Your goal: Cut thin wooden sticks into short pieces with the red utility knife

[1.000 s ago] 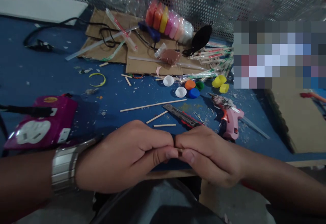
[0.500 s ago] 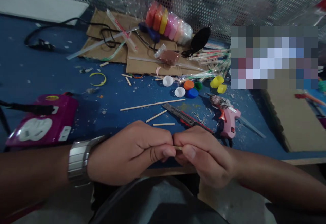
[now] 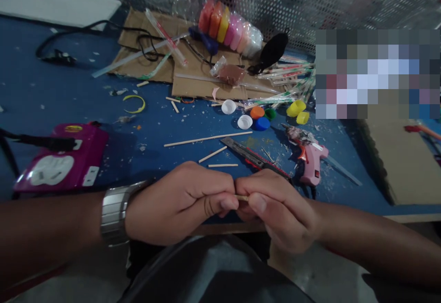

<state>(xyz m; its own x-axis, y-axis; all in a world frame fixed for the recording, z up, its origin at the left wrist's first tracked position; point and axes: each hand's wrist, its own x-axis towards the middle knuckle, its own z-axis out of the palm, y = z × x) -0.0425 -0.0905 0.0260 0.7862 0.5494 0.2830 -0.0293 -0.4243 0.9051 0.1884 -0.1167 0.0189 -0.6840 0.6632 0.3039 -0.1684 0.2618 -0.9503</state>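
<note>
left hand point(image 3: 181, 204) and right hand point(image 3: 279, 211) are both curled up tight, pretty much knuckle to knuckle, pinching a thin wooden stick point(image 3: 242, 198) between them over the near edge of the blue table point(image 3: 89, 108). Box cutter point(image 3: 248, 153) lies just past the right hand, pink glue gun point(image 3: 311, 163) further right, three loose sticks point(image 3: 223, 165) on the far side of both hands

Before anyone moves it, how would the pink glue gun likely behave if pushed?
The pink glue gun lies on its side, so it would probably slide or pivot rather than roll. The glue stick jutting from its back could swing with it. The dark cord at its handle might drag.
</note>
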